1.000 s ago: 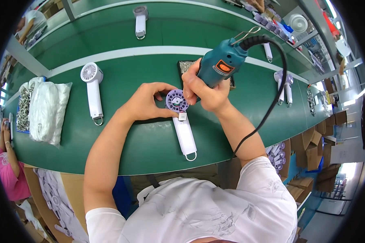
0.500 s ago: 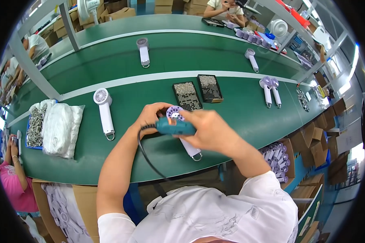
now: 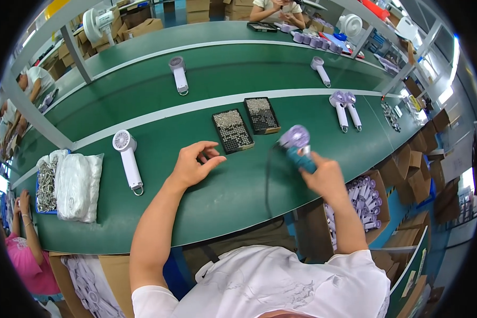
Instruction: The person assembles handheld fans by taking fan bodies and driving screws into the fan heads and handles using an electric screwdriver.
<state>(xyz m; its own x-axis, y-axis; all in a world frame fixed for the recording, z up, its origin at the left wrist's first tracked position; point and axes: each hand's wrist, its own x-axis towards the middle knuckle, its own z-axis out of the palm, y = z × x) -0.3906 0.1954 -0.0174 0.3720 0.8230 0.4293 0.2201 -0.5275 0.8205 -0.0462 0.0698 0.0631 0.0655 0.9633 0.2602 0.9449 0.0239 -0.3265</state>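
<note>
My right hand grips a teal corded electric screwdriver above the right part of the bench. A purple fan head, blurred by motion, overlaps the screwdriver's far end; its handle is mostly hidden, and I cannot tell whether my fingers hold it too. My left hand hovers over the green surface with fingers loosely bent and apart, nothing in it. Just beyond it lies a black tray of small screws, with a second screw tray beside it.
A white handheld fan lies at left, near a white plastic bag and a blue bin of metal clips. Two fans lie at right. An open carton of fans stands below the bench's right edge.
My right hand has swung right with the screwdriver, away from my left hand. The fan head that was between my hands is now at the right. My left hand has let go of it.
</note>
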